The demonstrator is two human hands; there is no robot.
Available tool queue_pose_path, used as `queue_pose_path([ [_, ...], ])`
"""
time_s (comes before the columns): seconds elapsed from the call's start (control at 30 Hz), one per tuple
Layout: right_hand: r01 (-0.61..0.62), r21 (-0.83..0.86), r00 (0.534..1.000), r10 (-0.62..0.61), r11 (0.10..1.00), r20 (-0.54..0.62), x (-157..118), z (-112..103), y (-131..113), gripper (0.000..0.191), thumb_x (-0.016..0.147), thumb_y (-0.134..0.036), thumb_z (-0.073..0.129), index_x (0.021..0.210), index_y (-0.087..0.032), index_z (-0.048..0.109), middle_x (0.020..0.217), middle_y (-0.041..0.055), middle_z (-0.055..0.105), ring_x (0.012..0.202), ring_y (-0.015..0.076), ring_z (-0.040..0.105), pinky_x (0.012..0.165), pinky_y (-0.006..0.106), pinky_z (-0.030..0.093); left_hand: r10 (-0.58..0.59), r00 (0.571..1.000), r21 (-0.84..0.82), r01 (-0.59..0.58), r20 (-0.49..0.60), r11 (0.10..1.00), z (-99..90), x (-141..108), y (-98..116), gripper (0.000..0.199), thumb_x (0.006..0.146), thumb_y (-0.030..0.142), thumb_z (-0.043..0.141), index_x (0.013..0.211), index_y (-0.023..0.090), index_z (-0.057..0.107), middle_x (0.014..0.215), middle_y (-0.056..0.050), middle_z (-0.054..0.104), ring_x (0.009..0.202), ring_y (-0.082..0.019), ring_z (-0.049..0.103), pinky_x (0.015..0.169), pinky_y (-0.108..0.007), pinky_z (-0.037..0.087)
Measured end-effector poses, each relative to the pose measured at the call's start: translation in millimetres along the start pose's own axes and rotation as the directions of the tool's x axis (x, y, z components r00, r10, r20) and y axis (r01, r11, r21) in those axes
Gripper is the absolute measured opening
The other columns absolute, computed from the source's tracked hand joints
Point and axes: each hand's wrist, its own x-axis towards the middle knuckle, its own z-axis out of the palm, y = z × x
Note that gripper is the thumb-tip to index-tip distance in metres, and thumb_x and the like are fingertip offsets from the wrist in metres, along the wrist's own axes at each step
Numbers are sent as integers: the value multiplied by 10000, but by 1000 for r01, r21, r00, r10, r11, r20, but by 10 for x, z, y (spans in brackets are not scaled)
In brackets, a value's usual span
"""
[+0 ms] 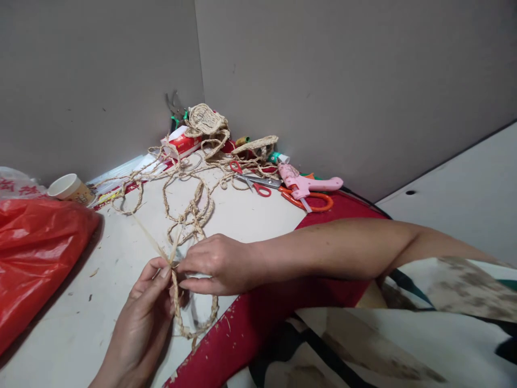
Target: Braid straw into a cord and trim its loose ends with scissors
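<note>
A braided straw rope (176,302) hangs in a loop below my hands, with loose pale strands (151,238) fanning out at its upper end. My left hand (147,302) pinches the rope between thumb and fingers. Close against it on the right, my right hand (222,264) has its fingers bent at the loose strands; its fingertips are partly hidden behind the rope end. More braided rope (194,215) lies tangled on the white table just beyond my hands and runs back to a heap in the corner.
At the left are a red plastic bag (36,258) and a paper cup (70,188). Toward the back corner lie pliers (176,110), a red tissue pack (183,144), red-handled scissors (262,189), orange-handled scissors (323,202) and a pink glue gun (309,183). Grey panels stand behind.
</note>
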Motion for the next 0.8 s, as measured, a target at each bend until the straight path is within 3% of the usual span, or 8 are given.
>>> queue_pose_path([
  [0.17,-90,184,995,97,979,-32,0,5,-1,184,885,-295,543,908,-148,651,758,41,696,693,116,622,654,221,465,36,999,72,-37,13,997,-61,18,-16,213,697,246,798,816,187,631,710,-2,629,536,-78,508,530,-174,446],
  [0.53,-184,399,979,205,898,-12,15,-4,-55,131,845,-264,578,815,-142,616,698,29,668,623,89,591,633,190,457,89,990,86,-80,-111,993,30,18,-22,309,580,265,879,788,192,663,785,-17,712,664,-125,633,643,-207,512],
  [0.8,-292,720,932,356,630,66,67,11,-71,70,745,-122,531,695,-159,500,607,-53,474,562,45,434,542,153,373,62,996,89,-57,-56,994,-15,23,-36,254,655,269,836,812,190,653,703,1,661,609,-96,585,595,-168,479],
])
